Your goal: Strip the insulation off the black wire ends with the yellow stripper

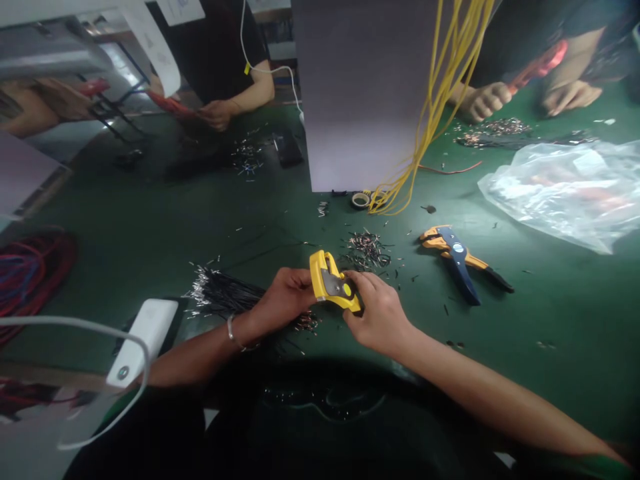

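Observation:
My right hand [384, 312] is wrapped around the handles of a yellow wire stripper [334, 283], whose jaw end points left. Close against that jaw is my left hand [286, 300], thumb and fingers pinched together; whatever they hold is hidden behind the fingers and the tool. A bundle of black wires [225, 293] with bare silvery ends lies under and beside my left wrist. Coppery wire ends [306, 321] show just below the left hand. Beyond the stripper sits a small heap of cut black and coppery scraps [367, 249].
A second wire stripper [457, 257], blue and orange, lies at right. Yellow wires [425, 147] hang beside a grey panel [367, 93]. A clear plastic bag [570, 193], white power bank [143, 343] and red-blue wire coil [30, 273] rest around. Co-workers' hands [485, 101] work across the table.

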### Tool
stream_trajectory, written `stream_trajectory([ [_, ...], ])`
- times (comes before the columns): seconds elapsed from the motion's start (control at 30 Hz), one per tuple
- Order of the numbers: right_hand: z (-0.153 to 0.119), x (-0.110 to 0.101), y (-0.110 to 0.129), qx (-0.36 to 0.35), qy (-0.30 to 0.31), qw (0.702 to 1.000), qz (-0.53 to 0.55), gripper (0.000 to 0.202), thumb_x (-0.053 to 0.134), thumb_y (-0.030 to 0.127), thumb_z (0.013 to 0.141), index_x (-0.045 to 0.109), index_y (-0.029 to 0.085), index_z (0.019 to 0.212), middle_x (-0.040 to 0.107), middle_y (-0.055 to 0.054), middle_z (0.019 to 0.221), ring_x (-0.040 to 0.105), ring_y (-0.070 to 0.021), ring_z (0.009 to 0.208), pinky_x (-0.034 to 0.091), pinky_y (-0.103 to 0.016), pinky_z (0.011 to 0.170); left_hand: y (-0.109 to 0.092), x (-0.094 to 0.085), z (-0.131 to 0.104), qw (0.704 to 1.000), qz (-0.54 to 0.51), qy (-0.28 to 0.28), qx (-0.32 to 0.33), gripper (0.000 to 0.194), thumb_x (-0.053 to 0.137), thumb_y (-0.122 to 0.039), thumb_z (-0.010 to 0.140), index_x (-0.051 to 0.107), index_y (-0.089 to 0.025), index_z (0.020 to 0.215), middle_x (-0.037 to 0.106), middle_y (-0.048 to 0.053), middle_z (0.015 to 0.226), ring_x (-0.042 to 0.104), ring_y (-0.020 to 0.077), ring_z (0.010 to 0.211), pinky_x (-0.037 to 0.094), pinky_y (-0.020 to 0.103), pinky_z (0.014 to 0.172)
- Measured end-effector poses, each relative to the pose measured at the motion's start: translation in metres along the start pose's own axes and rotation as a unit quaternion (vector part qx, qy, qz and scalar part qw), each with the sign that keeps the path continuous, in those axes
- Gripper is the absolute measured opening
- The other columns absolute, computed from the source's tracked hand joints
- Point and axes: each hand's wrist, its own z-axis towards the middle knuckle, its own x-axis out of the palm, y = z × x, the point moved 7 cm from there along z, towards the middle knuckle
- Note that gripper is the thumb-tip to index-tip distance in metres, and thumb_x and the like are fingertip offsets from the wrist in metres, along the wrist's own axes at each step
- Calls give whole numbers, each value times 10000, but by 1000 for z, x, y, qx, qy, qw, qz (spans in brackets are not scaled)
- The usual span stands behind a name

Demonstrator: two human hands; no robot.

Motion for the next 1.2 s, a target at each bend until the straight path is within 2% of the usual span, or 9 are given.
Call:
stream_trajectory([
  [0.13,-2,4,-2,5,3,1000,3,439,516,170,658,542,112,1092,669,-162,989,633,-292,914,531,-436,798,1,1,-1,1000,-3,-6,-18,103,701,-254,672,700,-152,657,616,-15,608,485,77,574,412,183,518],
  [0.3,-3,5,-5,13,-9,1000,10,355,513,191,656,552,149,1006,679,-129,877,650,-278,816,525,-405,717,0,2,-2,999,16,-7,-31,99,704,-259,670,714,-161,653,592,-18,575,471,75,546,389,180,476],
  [0.53,-5,7,-7,0,-25,1000,-1,264,513,203,679,563,141,931,689,-121,784,659,-254,705,511,-357,627,1,1,-3,999,32,-11,-39,128,707,-276,683,738,-155,711,616,-6,585,526,91,573,433,178,497],
  [0.8,-5,7,-7,-2,-22,1000,-8,236,511,214,681,559,157,905,690,-102,771,652,-242,683,488,-342,620,2,1,-2,999,15,10,-28,134,732,-271,662,721,-138,658,594,-16,555,503,85,548,429,170,488],
  [1.03,-5,8,-9,-2,-15,1000,-9,205,512,213,672,560,165,865,661,-81,711,628,-228,641,461,-321,585,-3,3,-2,999,23,9,-31,104,697,-214,634,670,-138,569,547,-24,505,474,78,525,358,146,431],
  [1.2,-6,10,-11,1,-7,1000,-13,159,509,228,675,552,182,821,642,-62,670,610,-215,614,451,-313,584,-2,2,-3,998,41,-2,-39,169,702,-253,648,649,-135,539,537,-22,493,484,84,536,353,154,434],
])
